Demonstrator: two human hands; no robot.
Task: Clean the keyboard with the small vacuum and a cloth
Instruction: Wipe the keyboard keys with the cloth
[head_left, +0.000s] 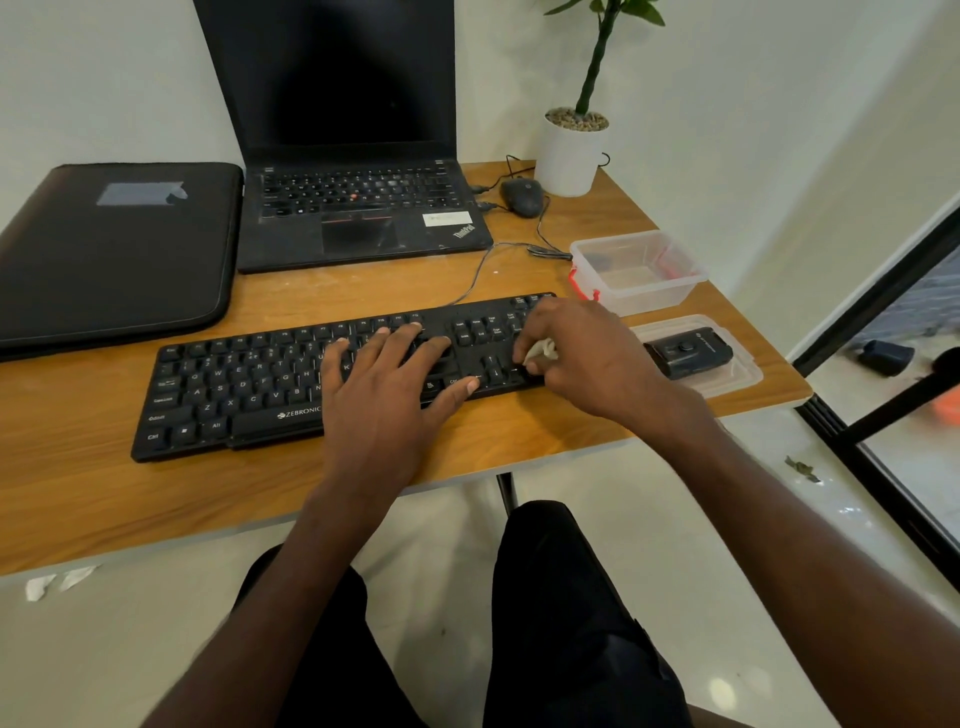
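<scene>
From the head view, the small black vacuum (688, 354) is lying aside on a clear plastic lid (737, 382), so wiping seems underway. The left hand (395, 384) is pressing flat, fingers spread, on the black keyboard (234, 384), while the right hand (582, 358) is pinching a crumpled white cloth (540, 352) against the arrow keys

Black keyboard (291, 379), white cloth (540, 352)

Looking forward and steeply down from head height, sitting close above the wooden desk (363, 291), taking in both forearms.
</scene>
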